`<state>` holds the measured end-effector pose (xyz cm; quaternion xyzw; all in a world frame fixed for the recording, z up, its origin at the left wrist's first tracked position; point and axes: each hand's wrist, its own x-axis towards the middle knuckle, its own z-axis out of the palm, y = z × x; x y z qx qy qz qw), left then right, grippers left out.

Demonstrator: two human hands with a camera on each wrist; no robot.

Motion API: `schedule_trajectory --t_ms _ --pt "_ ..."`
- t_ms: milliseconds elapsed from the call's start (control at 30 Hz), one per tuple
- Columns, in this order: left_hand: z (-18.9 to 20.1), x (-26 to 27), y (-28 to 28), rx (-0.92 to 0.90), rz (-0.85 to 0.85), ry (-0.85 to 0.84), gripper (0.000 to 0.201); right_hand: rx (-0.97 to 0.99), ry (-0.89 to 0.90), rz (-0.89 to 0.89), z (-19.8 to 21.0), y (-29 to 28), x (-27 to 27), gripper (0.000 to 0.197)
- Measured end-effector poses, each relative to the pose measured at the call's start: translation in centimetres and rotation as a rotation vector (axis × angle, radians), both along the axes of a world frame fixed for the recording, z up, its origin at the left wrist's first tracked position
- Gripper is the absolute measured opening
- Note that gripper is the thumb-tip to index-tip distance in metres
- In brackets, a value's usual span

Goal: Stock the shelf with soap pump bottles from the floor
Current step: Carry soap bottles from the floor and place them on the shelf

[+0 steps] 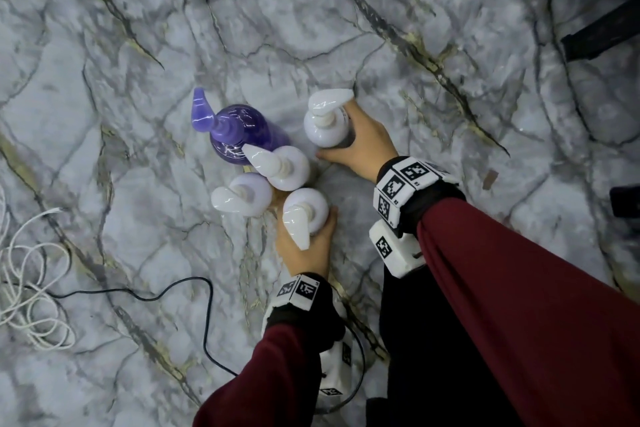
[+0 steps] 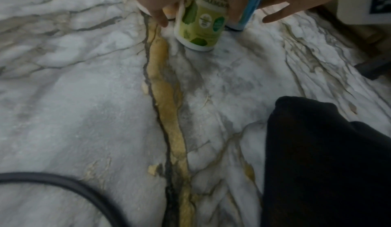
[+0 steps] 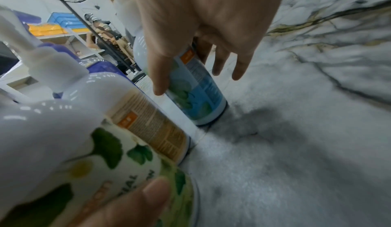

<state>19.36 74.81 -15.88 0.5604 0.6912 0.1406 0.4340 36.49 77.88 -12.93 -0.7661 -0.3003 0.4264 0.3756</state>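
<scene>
Several pump bottles stand close together on the marble floor point(image 1: 450, 28): a purple bottle point(image 1: 242, 128) at the far left and white ones around it. My left hand point(image 1: 311, 250) grips the nearest white bottle point(image 1: 306, 210), which carries a green leaf label point(image 2: 201, 24); the thumb point(image 3: 148, 197) lies on that label. My right hand point(image 1: 360, 144) is wrapped round the white bottle at the far right point(image 1: 323, 125), which has a blue label point(image 3: 196, 93). Its thumb point(image 3: 160, 73) presses the label and its fingers point(image 3: 239, 66) reach round the far side. Both bottles stand on the floor.
Two more white bottles point(image 1: 287, 166) point(image 1: 242, 198) stand between the purple one and my left hand. A black cable point(image 1: 173, 288) and a coiled white cord point(image 1: 27, 270) lie at the left. Dark objects point(image 1: 595, 38) sit at the right edge. My dark trouser leg point(image 2: 317, 163) is close by.
</scene>
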Motion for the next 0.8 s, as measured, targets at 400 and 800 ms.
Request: schedule_trajectory --t_ms 400,800 --pt "4.5 6.4 0.0 0.213 -0.322 -0.313 0.065 0.152 0.083 -0.379 2.5 -2.7 5.0 0.086" --pt "14.6 14.7 2.0 0.291 -0.513 -0.466 0.078 0.246 -0.128 -0.542 12.7 -7.9 10.6 0.073"
